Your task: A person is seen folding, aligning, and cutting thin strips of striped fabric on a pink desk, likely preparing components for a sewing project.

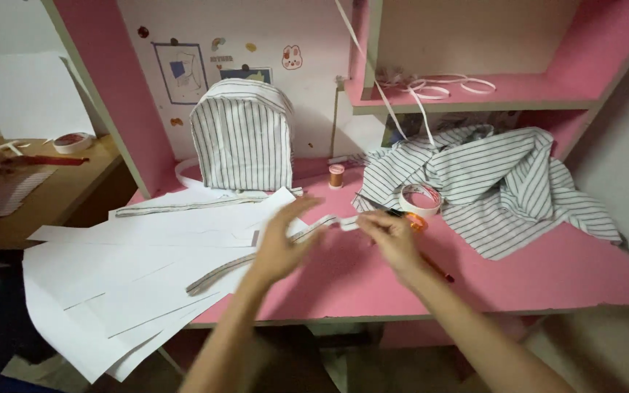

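Note:
A long narrow striped fabric strip (227, 268) lies across the white paper sheets (118, 276) and the pink desk (547, 276). My right hand (391, 236) pinches the strip's right end just above the desk. My left hand (282, 240) is blurred, fingers spread, hovering over the strip's middle and touching or nearly touching it. Under my right hand lies an orange-handled tool (431, 266), partly hidden.
A small striped backpack (242, 135) stands at the back. A pile of striped cloth (496, 175) fills the right side, with a tape roll (420, 198) on it. An orange thread spool (336, 175) stands behind. White straps (438, 87) lie on the shelf. Another desk (60, 189) is at left.

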